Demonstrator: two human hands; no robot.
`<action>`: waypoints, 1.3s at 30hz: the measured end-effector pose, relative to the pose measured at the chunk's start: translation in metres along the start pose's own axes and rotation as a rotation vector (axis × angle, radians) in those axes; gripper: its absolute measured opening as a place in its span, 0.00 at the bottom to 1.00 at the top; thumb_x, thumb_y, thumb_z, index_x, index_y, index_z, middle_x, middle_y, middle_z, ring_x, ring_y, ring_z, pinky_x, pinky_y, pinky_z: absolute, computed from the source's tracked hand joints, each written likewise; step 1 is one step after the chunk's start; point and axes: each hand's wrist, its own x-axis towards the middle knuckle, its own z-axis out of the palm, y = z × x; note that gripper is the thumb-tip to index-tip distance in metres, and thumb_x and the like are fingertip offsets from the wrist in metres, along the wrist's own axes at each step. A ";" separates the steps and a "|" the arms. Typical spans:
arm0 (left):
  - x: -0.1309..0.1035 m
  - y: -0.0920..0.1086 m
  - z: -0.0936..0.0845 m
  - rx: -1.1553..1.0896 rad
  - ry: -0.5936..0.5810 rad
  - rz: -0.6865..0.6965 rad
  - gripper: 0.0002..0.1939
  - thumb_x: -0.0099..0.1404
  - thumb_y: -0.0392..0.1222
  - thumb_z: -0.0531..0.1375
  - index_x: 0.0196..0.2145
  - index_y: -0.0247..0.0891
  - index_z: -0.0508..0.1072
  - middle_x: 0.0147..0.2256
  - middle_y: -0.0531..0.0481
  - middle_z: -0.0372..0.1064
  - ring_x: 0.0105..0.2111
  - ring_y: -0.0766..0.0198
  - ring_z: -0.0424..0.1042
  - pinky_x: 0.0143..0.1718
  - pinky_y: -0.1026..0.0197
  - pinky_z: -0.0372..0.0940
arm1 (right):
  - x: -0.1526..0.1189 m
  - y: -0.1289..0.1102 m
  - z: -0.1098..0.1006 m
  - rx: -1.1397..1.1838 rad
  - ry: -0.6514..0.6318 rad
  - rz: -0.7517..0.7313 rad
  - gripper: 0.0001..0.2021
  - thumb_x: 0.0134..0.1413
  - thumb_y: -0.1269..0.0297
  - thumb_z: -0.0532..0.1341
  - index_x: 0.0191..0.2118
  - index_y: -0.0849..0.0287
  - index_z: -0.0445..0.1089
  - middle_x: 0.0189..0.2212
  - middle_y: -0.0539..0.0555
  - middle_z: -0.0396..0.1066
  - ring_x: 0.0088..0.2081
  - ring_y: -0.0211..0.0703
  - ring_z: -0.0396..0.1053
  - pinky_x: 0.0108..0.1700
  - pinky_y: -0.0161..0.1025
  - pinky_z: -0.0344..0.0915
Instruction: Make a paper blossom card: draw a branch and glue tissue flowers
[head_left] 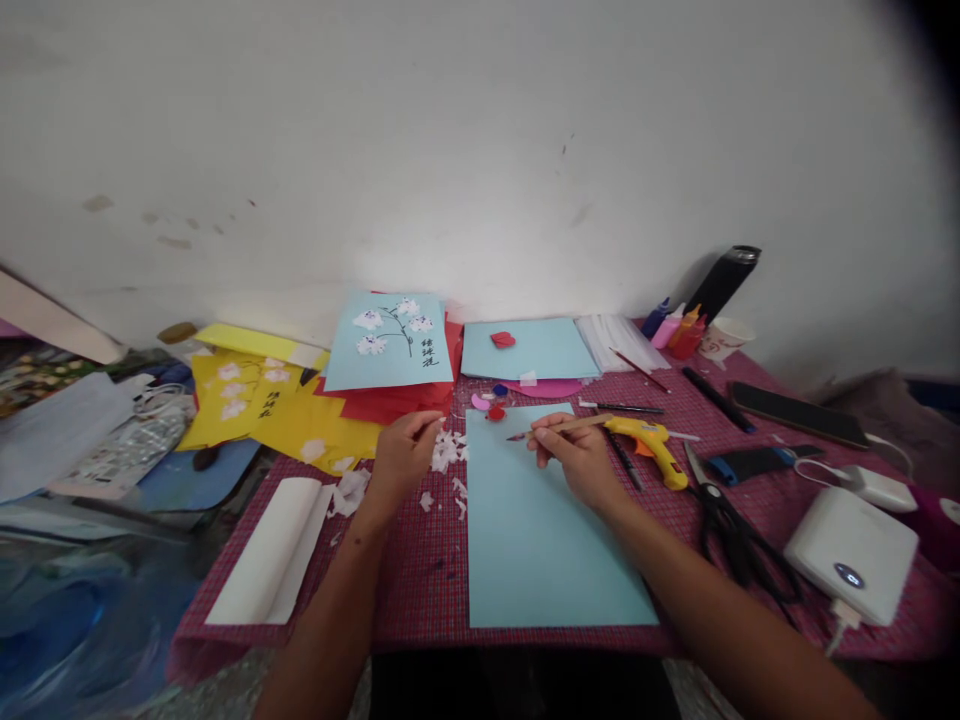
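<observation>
My right hand (574, 455) is closed around a thin paintbrush (577, 425), whose dark tip points left above the upper part of a light blue sheet (547, 540). Beside the sheet's left edge, my left hand (407, 450) is held with its fingers bent together near torn white paper bits (448, 450); whatever it may hold is too small to make out. Small dabs of red paint (496, 412) and blue paint (500, 390) lie just beyond the sheet's top edge.
Right of the sheet are a yellow glue gun (652, 447), black scissors (739, 545), a white power bank (853, 555) and paint bottles (686, 332). Finished flower pictures (390, 345) lean at the back. A white paper roll (266, 550) lies left.
</observation>
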 end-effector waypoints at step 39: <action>0.020 -0.049 0.002 -0.883 0.582 -0.375 0.08 0.40 0.35 0.50 0.23 0.40 0.59 0.16 0.60 0.53 0.13 0.74 0.48 0.16 0.69 0.41 | 0.011 0.009 -0.027 -0.889 -0.001 -0.561 0.08 0.60 0.63 0.57 0.41 0.56 0.73 0.30 0.53 0.73 0.30 0.43 0.70 0.36 0.40 0.65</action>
